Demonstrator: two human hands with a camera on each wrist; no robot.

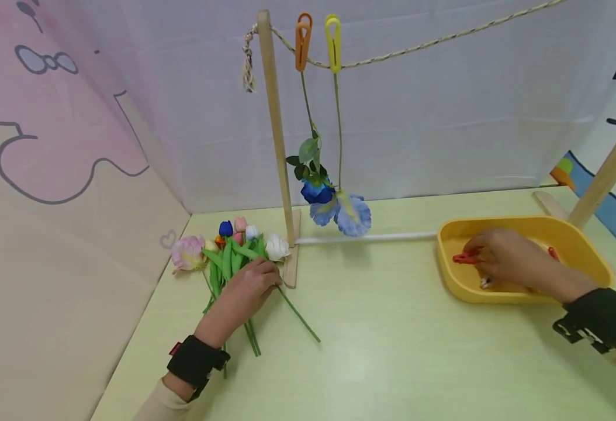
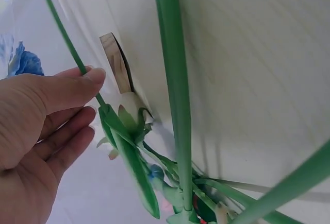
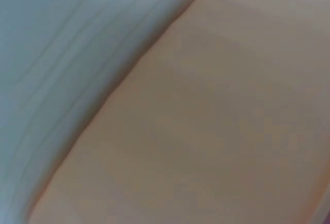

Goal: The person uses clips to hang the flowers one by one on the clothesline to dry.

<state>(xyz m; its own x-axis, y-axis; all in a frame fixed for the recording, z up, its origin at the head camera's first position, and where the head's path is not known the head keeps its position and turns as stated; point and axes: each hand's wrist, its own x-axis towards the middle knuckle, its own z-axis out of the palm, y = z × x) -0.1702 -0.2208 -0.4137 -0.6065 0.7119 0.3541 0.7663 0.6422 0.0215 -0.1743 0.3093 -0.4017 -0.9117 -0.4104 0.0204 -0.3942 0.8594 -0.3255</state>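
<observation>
My left hand point(image 1: 251, 280) pinches a green flower stem point(image 2: 64, 33) between thumb and index finger, with a long leaf just beyond the fingertips. It is above a bunch of artificial flowers point(image 1: 229, 257) lying on the table, with tulips in blue, pink, white and orange. Inside the yellow basin point(image 1: 447, 272), my right hand point(image 1: 513, 260) grips a red clothespin point(image 1: 466, 258). Other small pieces in the basin are mostly hidden by that hand. The right wrist view is blurred and does not show the fingers.
A cord point(image 1: 424, 47) runs from a wooden post point(image 1: 276, 123). An orange clothespin point(image 1: 302, 44) and a yellow clothespin point(image 1: 334, 44) on it hold two blue flowers point(image 1: 352, 215) upside down. A white rod point(image 1: 371, 238) lies low behind. Another post point(image 1: 610, 166) stands right.
</observation>
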